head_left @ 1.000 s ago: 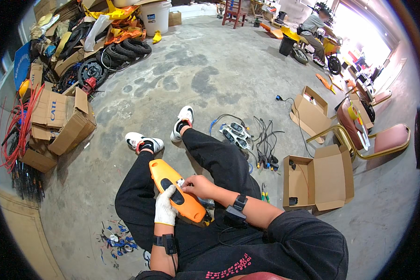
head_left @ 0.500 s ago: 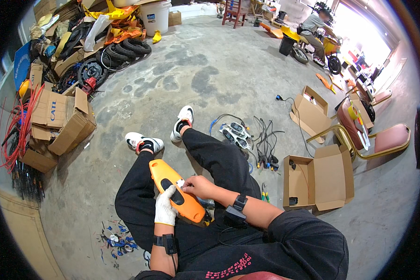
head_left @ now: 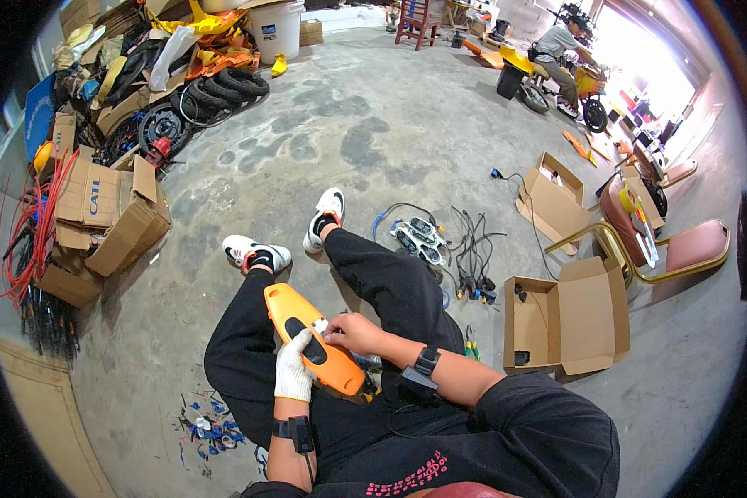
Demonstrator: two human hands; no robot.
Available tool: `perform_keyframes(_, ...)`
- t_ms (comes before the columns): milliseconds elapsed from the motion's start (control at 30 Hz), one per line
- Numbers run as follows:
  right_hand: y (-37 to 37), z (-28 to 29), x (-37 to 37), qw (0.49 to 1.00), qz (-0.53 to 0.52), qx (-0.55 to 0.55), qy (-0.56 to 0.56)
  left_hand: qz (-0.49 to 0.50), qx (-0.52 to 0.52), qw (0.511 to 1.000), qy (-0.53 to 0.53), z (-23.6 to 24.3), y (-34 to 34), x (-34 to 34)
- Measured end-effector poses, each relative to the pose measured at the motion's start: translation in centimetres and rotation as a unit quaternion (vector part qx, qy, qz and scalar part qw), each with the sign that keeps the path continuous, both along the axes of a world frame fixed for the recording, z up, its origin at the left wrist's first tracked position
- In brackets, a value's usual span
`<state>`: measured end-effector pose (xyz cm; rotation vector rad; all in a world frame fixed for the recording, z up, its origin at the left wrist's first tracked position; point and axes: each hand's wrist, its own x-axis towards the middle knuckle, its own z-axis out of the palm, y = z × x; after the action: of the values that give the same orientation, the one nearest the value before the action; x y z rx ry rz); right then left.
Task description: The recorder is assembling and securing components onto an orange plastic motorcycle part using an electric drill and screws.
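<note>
Across my lap lies a long orange plastic panel (head_left: 338, 379) with rounded ends and a black oval inset (head_left: 294, 327). My left hand (head_left: 294, 372), in a white knit glove, is closed around the panel's near left side, its thumb over the black inset. My right hand (head_left: 354, 334) is bare and bent in a pinch at the panel's right edge. A small white piece (head_left: 320, 323) shows by its fingertips; what it is, and what the fingers grip, is too small to tell.
Cable cuttings (head_left: 212, 427) lie on the floor left of me. Right of my legs are black-and-white lamp-like parts (head_left: 419, 239), black cables (head_left: 471, 257), green-handled pliers (head_left: 471, 342) and an opened cardboard box (head_left: 593, 319). Farther off are a chair (head_left: 693, 249), tyres (head_left: 224, 90) and a person (head_left: 556, 58) beside a yellow vehicle.
Both hands and the orange panel have hardly shifted. The person in the background has raised the head slightly.
</note>
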<state>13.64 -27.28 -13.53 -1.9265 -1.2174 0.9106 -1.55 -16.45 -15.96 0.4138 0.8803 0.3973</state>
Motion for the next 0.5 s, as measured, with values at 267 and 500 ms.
perform_keyframes(267,0.02,0.16,-0.24,1.0,-0.006,0.023,0.0,-0.001,0.008,1.0,0.006,-0.48,0.13,-0.23)
perform_keyframes(500,-0.01,0.17,-0.25,1.0,-0.007,0.021,0.001,-0.009,0.005,1.0,0.009,0.26,-0.02,-0.2)
